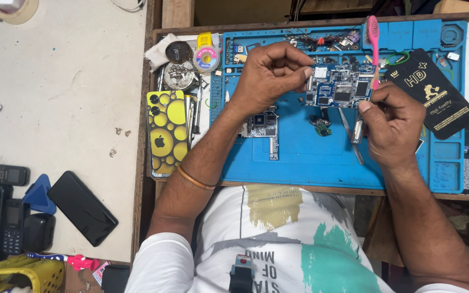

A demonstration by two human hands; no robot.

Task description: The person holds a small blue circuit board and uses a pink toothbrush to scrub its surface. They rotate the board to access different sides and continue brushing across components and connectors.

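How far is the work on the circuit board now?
Done: the blue circuit board is out of any casing. In hand: the left hand holds its edge above the blue repair mat, and the right hand holds a pink toothbrush against it. Left: another board and tweezers lie untouched on the mat.

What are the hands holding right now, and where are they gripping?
The left hand pinches the circuit board by its left edge. The right hand grips the pink toothbrush by its lower handle, bristles up.
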